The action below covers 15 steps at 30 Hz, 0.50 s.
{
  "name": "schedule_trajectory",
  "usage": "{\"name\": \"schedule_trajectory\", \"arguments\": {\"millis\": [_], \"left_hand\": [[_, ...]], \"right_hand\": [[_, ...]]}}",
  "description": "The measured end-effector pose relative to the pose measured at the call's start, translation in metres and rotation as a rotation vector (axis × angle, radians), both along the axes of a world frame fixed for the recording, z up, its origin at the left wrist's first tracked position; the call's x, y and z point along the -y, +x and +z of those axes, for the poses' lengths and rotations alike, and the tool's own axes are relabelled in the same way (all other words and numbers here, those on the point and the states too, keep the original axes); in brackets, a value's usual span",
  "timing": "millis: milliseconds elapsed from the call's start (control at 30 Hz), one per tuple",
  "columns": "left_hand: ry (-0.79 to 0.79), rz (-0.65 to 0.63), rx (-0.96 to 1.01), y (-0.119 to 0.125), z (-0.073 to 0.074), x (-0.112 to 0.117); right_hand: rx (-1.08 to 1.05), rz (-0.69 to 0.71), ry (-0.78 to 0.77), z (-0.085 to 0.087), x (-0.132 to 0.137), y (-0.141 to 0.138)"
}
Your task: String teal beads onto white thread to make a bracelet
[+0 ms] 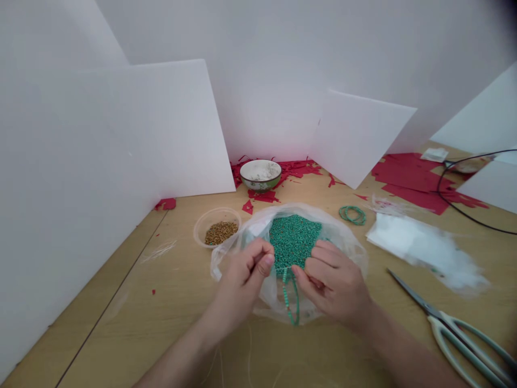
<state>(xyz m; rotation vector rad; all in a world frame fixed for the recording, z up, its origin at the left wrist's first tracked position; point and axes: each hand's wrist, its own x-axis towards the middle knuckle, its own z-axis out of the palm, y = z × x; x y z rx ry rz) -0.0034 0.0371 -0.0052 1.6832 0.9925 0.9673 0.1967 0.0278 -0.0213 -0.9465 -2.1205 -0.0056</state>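
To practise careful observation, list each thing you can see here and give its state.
left hand: fingers pinched together beside the beads
right hand: fingers curled, close to the strand
bag: open, holding green beads
beaded strand: trailing down over the bag
tub: holding brown grains
bowl: upright, dusty white inside
scissors: lying down, blades closed
green coil: loosely looped

Left hand [238,285]: passage leftward over the wooden tabletop [133,328], up to the white foam board [81,161]. Forward-left, a clear plastic tub [216,229] obstructs. Right hand [333,285]: scissors [446,328] obstruct rightward; white wadding [424,248] apparently lies low.
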Motion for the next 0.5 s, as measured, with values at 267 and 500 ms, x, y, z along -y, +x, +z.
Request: {"name": "schedule_trajectory", "arguments": {"millis": [267,500], "left_hand": [[0.240,0.095,-0.396,0.011,-0.005,0.006],[0.121,-0.036,-0.376,0.005,-0.003,0.005]], "right_hand": [[0.084,-0.026,0.080,-0.004,-0.002,0.004],[0.059,-0.013,0.069,0.000,-0.002,0.003]]}}
